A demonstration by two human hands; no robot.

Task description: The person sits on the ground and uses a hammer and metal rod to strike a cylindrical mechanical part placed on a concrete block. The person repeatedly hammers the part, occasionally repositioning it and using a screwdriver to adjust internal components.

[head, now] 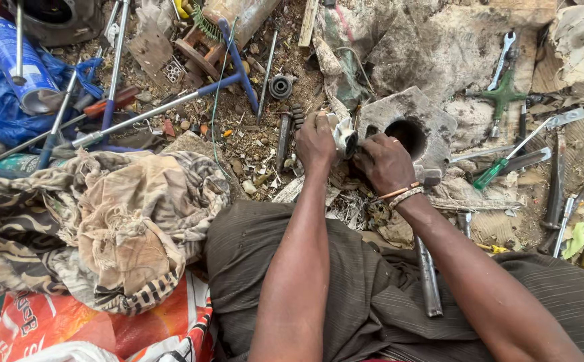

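I clamped my left hand (315, 142) and right hand (386, 163) together on the small metal part (343, 136), judging a steady two-sided grip best beside the holed block (433, 121).

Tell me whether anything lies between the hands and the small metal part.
Nothing visible does. The left hand and right hand both already grip the metal part, holding it just in front of the block with the round hole.
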